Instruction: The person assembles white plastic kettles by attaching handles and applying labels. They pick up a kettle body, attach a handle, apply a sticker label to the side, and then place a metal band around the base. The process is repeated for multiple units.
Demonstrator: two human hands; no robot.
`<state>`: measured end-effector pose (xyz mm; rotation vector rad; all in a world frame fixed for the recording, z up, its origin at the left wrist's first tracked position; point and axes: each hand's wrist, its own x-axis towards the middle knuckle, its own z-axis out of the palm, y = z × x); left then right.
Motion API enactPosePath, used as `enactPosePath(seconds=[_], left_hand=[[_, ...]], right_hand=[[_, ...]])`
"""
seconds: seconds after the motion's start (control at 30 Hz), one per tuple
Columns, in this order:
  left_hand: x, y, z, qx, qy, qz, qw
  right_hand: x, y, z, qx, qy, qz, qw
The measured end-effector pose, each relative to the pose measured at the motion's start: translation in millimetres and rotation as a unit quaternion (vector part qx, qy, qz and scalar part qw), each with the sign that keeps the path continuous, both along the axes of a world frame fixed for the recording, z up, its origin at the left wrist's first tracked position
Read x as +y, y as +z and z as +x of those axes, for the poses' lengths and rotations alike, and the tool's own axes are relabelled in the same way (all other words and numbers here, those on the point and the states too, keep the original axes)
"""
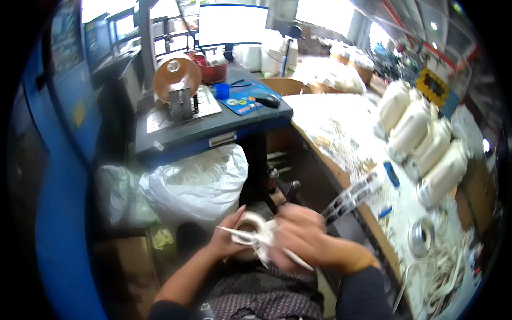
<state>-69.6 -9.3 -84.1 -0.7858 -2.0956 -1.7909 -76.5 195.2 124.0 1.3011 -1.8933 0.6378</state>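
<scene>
Low in front of my lap, my left hand (226, 237) is closed around the side of a cream, hollow round plastic part (249, 220), its open rim facing up. My right hand (298, 237) is smeared by motion, its fingers curled at the part's right side. Between the hands lies a white plastic strip (232, 232) with a pointed end, crossing the rim. Another pointed white end (298, 260) sticks out below my right fingers. Whether these belong to one piece is hidden by the hand.
A white bag (205, 173) of pale scraps stands ahead. On the right bench (341, 117) are several cream bottles (440, 170), a blue-handled cutter (391, 174), a tape roll (421, 236) and coiled white strips (442, 272). A dark desk (186, 136) holds a keyboard (210, 106) and mouse (268, 100).
</scene>
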Motion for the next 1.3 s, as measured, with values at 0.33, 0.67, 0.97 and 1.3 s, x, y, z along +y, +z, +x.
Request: enactPosePath(seconds=[0.33, 0.67, 0.97, 1.3], left_hand=[[-7.2, -49.8, 15.1, 0.061, 0.077, -0.176, 0.979], [-18.2, -71.5, 18.1, -0.071, 0.091, -0.194, 0.974], [-17.5, -76.2, 18.0, -0.076, 0.016, -0.21, 0.975], [-17.0, -9.9, 39.6, 0.104, 0.099, -0.129, 0.981]], right_hand=[[-51.5, -49.8, -199.3, -0.202, -0.127, -0.012, 0.971], [-166.4, -233.6, -261.7, -0.169, -0.336, 0.302, 0.876], [-114.7, -187.9, -244.3, -0.325, -0.143, -0.078, 0.932], [44.6, -160.8, -40.1, -0.024, 0.107, 0.284, 0.953]])
